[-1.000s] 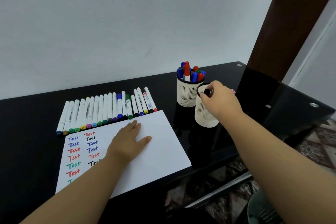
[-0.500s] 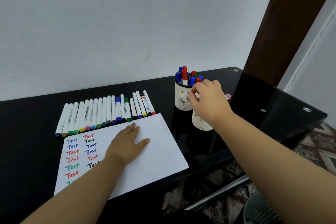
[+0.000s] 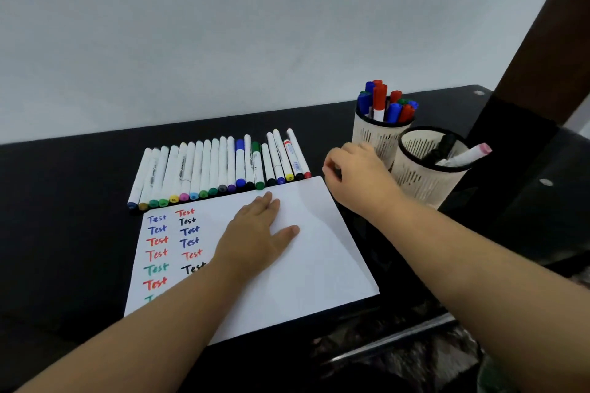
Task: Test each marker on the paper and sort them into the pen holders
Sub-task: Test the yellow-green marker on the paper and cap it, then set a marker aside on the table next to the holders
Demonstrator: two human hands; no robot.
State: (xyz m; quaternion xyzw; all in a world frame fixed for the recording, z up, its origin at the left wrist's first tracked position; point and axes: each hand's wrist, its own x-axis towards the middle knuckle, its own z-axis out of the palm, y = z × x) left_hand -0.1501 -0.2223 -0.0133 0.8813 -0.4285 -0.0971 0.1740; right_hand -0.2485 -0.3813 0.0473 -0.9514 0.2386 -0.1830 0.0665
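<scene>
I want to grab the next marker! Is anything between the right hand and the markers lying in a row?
Nothing visible: the right hand hovers beside the row of white markers, only bare black table between.

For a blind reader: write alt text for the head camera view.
A person's left hand presses flat on white paper with coloured "Test" words, while the right hand, fingers curled, hovers near a row of markers on a black table. Two pen holders hold markers.
</scene>
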